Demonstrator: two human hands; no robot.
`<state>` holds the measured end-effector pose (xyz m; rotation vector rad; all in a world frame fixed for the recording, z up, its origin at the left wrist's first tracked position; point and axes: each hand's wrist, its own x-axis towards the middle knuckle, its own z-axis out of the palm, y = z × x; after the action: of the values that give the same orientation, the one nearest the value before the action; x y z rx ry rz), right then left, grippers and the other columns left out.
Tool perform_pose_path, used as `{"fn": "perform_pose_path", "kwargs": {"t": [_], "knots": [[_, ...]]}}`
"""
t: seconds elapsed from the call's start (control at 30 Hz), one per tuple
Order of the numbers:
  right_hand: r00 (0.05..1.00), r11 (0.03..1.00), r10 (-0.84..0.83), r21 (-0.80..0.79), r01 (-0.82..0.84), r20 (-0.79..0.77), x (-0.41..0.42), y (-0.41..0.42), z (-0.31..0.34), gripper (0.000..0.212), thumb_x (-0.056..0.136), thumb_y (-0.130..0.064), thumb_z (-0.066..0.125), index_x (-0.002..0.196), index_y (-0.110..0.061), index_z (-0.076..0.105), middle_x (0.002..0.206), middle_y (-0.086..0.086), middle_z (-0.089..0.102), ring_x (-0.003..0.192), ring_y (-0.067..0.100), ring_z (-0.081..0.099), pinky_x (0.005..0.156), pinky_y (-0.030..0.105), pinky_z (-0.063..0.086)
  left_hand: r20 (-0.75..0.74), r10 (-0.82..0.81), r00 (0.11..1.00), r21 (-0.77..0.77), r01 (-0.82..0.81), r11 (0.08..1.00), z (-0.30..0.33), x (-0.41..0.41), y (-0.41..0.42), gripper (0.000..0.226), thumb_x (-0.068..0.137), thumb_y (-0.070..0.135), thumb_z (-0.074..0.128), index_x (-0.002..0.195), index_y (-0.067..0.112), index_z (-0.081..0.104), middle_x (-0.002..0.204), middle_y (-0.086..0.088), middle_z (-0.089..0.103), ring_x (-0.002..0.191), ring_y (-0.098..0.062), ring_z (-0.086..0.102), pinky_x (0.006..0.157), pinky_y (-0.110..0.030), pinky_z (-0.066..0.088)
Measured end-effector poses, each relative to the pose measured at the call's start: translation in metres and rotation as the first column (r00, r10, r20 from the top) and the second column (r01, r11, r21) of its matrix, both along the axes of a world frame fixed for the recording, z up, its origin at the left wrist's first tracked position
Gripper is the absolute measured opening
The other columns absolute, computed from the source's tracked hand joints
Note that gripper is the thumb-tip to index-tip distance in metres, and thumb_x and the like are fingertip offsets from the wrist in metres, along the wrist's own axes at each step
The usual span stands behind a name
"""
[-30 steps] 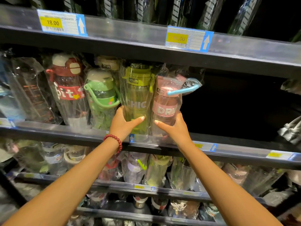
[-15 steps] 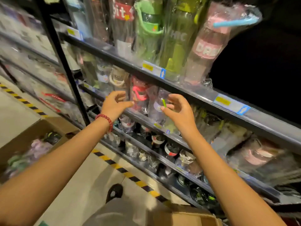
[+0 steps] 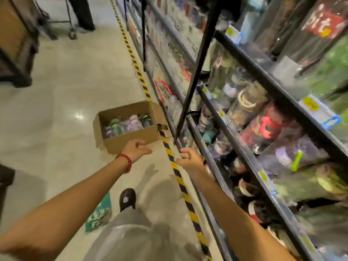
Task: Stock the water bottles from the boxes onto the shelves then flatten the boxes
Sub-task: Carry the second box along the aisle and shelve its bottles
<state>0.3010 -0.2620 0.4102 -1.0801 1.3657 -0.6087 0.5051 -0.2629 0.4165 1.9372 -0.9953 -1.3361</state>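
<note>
An open cardboard box (image 3: 130, 137) stands on the floor beside the shelves, with several wrapped water bottles (image 3: 128, 124) lying inside. My left hand (image 3: 136, 149), a red bead bracelet on its wrist, hangs open just in front of the box's near wall. My right hand (image 3: 189, 157) is open too, fingers loosely curled, close to the lowest shelf edge. Neither hand holds anything. The metal shelves (image 3: 250, 162) on the right carry many wrapped bottles, among them a red-lidded one (image 3: 267, 127).
Yellow-black hazard tape (image 3: 180, 178) runs along the floor at the shelf foot. A black upright post (image 3: 195, 72) stands between shelf bays. My shoe (image 3: 128, 199) is on the pale floor by a green floor sticker (image 3: 98, 213). A cart and a person's legs (image 3: 81, 14) are far up the aisle.
My hands let go of the green and pink bottles on the shelf and dropped down towards the floor. The view swung left and down, bringing the box into sight.
</note>
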Motion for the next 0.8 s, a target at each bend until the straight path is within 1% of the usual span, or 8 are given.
{"fn": "perform_pose_path", "kwargs": {"t": [0.07,0.13,0.23,0.37,0.43,0.53,0.7,0.8], "knots": [[0.999,0.999,0.041,-0.009,-0.041,-0.024,0.028,-0.02,-0.007,0.051,0.072,-0.016,0.073,0.117,-0.012,0.05,0.092,-0.006,0.048,0.1,0.021,0.049,0.077,0.03,0.043,0.002,0.079,0.997,0.03,-0.079,0.996,-0.005,0.028,-0.004,0.048,0.083,0.015,0.069,0.126,0.005,0.051,0.121,-0.013,0.055,0.112,-0.028,0.051,0.095,-0.036,0.042],[0.992,0.995,0.096,-0.012,-0.098,-0.079,0.057,-0.045,-0.008,0.041,0.08,-0.01,0.069,0.117,-0.011,0.051,0.095,-0.002,0.05,0.096,0.02,0.051,0.07,0.024,0.044,0.015,0.15,0.989,0.044,-0.15,0.988,-0.011,0.059,-0.014,0.051,0.083,0.017,0.069,0.129,0.006,0.049,0.129,-0.013,0.052,0.115,-0.028,0.05,0.096,-0.037,0.042],[0.976,0.986,0.162,-0.002,-0.164,-0.148,0.101,-0.087,-0.01,0.042,0.083,-0.008,0.065,0.124,-0.008,0.052,0.11,0.004,0.055,0.095,0.017,0.054,0.071,0.021,0.045,0.027,0.256,0.966,0.032,-0.256,0.966,-0.013,0.104,-0.037,0.047,0.084,0.015,0.068,0.126,0.004,0.051,0.126,-0.016,0.054,0.112,-0.03,0.051,0.094,-0.037,0.043],[0.953,0.97,0.238,-0.005,-0.243,-0.19,0.163,-0.139,-0.016,0.045,0.085,-0.013,0.067,0.127,-0.007,0.051,0.115,0.003,0.055,0.091,0.015,0.056,0.066,0.017,0.046,0.007,0.322,0.947,0.056,-0.321,0.945,-0.012,0.163,-0.073,0.044,0.086,0.018,0.066,0.125,0.006,0.052,0.127,-0.015,0.053,0.118,-0.032,0.049,0.101,-0.041,0.042],[0.948,0.967,0.25,-0.006,-0.256,-0.198,0.191,-0.161,-0.017,0.047,0.085,-0.014,0.068,0.127,-0.008,0.05,0.12,0.004,0.055,0.101,0.015,0.053,0.073,0.022,0.045,-0.013,0.336,0.942,0.067,-0.334,0.94,-0.014,0.19,-0.093,0.039,0.086,0.014,0.064,0.123,0.006,0.053,0.125,-0.015,0.054,0.117,-0.029,0.05,0.099,-0.037,0.042],[0.945,0.965,0.257,-0.005,-0.263,-0.204,0.224,-0.192,-0.02,0.044,0.085,-0.012,0.067,0.126,-0.007,0.051,0.118,0.005,0.056,0.101,0.014,0.052,0.07,0.02,0.043,-0.058,0.366,0.929,0.1,-0.359,0.928,-0.017,0.224,-0.124,0.033,0.086,0.007,0.063,0.117,0.005,0.053,0.115,-0.014,0.053,0.104,-0.022,0.05,0.096,-0.033,0.043],[0.938,0.967,0.253,0.043,-0.25,-0.238,0.253,-0.244,-0.033,0.04,0.084,-0.01,0.067,0.122,-0.007,0.052,0.111,0.004,0.057,0.097,0.015,0.053,0.071,0.023,0.044,-0.052,0.359,0.932,0.157,-0.347,0.925,-0.03,0.261,-0.172,0.041,0.084,0.011,0.067,0.123,0.007,0.053,0.123,-0.016,0.057,0.102,-0.024,0.054,0.069,-0.029,0.044],[0.934,0.964,0.267,0.088,-0.252,-0.24,0.259,-0.278,-0.043,0.038,0.085,-0.009,0.067,0.12,-0.006,0.052,0.105,0.002,0.055,0.095,0.015,0.054,0.069,0.022,0.046,-0.063,0.374,0.925,0.21,-0.354,0.911,-0.043,0.268,-0.207,0.041,0.085,0.01,0.067,0.123,0.004,0.053,0.128,-0.017,0.055,0.115,-0.028,0.053,0.083,-0.031,0.041]]}}
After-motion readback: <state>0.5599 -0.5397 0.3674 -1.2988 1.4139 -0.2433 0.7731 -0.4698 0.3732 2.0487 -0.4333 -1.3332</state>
